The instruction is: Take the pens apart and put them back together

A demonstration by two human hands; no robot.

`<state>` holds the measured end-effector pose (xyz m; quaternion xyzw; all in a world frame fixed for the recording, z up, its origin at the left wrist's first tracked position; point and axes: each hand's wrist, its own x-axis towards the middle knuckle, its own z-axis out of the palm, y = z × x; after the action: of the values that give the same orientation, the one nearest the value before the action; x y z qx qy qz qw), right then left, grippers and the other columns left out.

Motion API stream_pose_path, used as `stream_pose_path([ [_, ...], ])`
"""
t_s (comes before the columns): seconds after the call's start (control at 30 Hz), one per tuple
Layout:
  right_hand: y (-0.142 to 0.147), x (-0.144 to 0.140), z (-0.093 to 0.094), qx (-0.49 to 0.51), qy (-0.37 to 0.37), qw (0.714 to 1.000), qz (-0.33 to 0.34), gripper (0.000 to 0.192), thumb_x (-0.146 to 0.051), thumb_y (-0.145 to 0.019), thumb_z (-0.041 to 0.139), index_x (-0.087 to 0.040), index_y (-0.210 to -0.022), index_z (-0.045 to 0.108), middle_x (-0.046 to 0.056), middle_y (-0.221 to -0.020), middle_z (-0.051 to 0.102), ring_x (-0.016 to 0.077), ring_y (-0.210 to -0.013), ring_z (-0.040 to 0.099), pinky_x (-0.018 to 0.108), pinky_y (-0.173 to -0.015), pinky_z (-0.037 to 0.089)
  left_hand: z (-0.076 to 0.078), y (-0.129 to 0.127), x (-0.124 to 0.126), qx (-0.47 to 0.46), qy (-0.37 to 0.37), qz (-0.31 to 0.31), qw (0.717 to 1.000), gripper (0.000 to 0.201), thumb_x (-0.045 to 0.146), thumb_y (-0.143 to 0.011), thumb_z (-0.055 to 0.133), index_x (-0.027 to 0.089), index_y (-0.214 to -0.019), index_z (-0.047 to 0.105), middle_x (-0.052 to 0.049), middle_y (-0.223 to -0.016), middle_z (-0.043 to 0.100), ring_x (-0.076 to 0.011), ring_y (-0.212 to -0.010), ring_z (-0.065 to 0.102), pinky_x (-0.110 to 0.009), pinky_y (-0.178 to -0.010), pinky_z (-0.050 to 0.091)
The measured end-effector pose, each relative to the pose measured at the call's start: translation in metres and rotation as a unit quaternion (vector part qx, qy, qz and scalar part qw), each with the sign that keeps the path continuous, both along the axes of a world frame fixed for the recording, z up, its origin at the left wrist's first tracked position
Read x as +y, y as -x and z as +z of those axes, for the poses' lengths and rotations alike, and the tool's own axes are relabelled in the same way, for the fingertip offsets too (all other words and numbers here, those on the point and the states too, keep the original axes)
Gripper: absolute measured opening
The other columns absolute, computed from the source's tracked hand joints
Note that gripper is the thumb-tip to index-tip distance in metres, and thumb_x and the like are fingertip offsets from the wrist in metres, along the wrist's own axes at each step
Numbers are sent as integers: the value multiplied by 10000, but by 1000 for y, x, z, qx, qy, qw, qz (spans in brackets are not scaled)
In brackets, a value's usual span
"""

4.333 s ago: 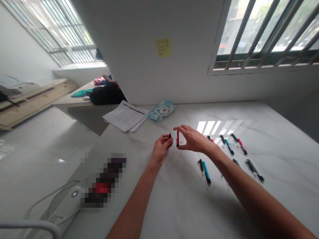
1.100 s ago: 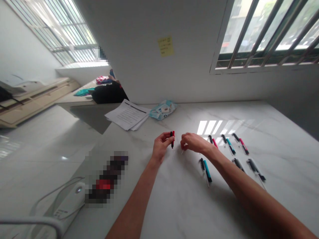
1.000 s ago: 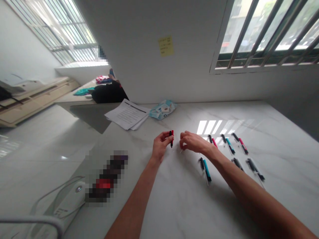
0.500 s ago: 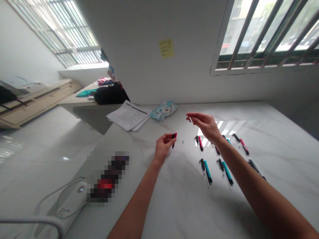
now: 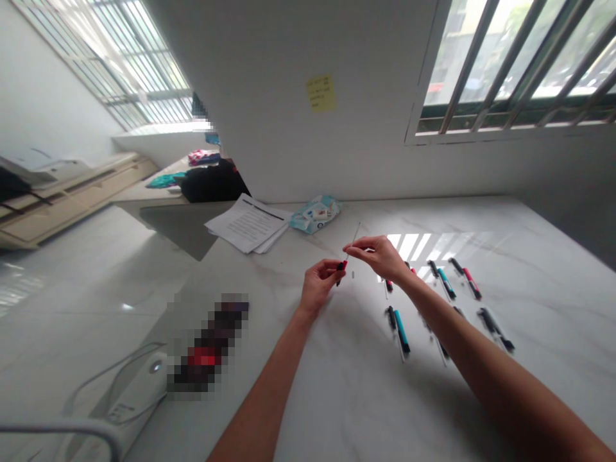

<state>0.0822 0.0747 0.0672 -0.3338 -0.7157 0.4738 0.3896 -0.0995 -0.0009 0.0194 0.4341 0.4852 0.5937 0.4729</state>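
**A:** What stage was shown in the head view?

**B:** An intermediate one. One pen was held in parts over the counter (image 5: 337, 385): the left hand (image 5: 317, 285) had its grip closed around a red barrel (image 5: 344, 264) and a black piece (image 5: 339, 274), while the right hand (image 5: 380, 253) pinched a thin refill (image 5: 356, 232), tilted, its lower end close to the barrel's upper end. Whether that end had entered could not be told.

**A:** Which parts were not joined?

**B:** A small spring (image 5: 353, 274) lay loose on the counter, near both hands. The black piece sat beside the barrel, not fitted to it. As judged from the layout, this pen was therefore incomplete.

**A:** And the remaining specimens?

**B:** To the right lay several sets in two rough rows, among them a front teal set (image 5: 400, 332), a dark set (image 5: 495, 328), a rear teal set (image 5: 446, 283) and a rear red set (image 5: 471, 283). Those plainly visible were also in separate pieces, laid side by side.

**A:** What obstructed the view or the work?

**B:** The right forearm (image 5: 462, 350) hid parts of some sets, and sunlight (image 5: 409, 246) glared beside the rear row. The papers (image 5: 248, 224) and blue packet (image 5: 315, 213) lay farther back, apart from the hands; a pixelated object (image 5: 206, 350), unidentifiable, lay well to the left.
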Motion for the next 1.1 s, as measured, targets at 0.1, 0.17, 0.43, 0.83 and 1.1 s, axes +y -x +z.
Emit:
stream_pose_path([
  [0.1, 2, 2, -8, -27, -1, 999, 20, 266, -433, -903, 758, -192, -983, 837, 96, -1042, 820, 221, -908, 753, 311, -814, 573, 0, -1, 0, -9, -3, -7, 1000, 298, 302, -655, 936, 162, -875, 791, -23, -775, 726, -121, -656, 602, -272, -647, 458],
  [0.17, 1, 5, -13, -56, -20, 998, 37, 308, -441, -897, 771, -198, -1078, 825, 91, -1052, 812, 201, -852, 735, 304, -781, 569, 0, -1, 1, -23, -3, -4, 1000, 297, 290, -650, 938, 160, -872, 789, -24, -798, 737, -122, -675, 616, -271, -663, 474],
  [0.43, -8, 9, -29, -331, -230, 913, 55, 296, -83, -946, 646, -248, -1122, 818, 89, -1159, 763, 250, -1074, 673, 357, -970, 505, 6, 1, 0, -174, 34, 29, 984, 373, 264, -587, 977, 180, -894, 783, -20, -903, 759, -126, -812, 674, -256, -778, 551],
  [0.83, -5, 12, -37, -295, -177, 938, 40, 130, -108, -843, 696, -188, -882, 791, 50, -829, 765, 185, -779, 693, 271, -741, 495, -1, 5, 1, -79, 22, 58, 995, 335, 247, -623, 934, 165, -912, 786, -36, -881, 763, -126, -767, 653, -245, -710, 513],
  [1.1, -22, 23, 3, 51, 0, 997, -53, 263, -416, -837, 777, -198, -984, 797, 70, -952, 804, 190, -848, 734, 313, -799, 572, -4, 0, -1, -8, 27, 50, 998, 288, 259, -660, 898, 173, -911, 786, -51, -880, 778, -151, -784, 672, -265, -733, 509],
])
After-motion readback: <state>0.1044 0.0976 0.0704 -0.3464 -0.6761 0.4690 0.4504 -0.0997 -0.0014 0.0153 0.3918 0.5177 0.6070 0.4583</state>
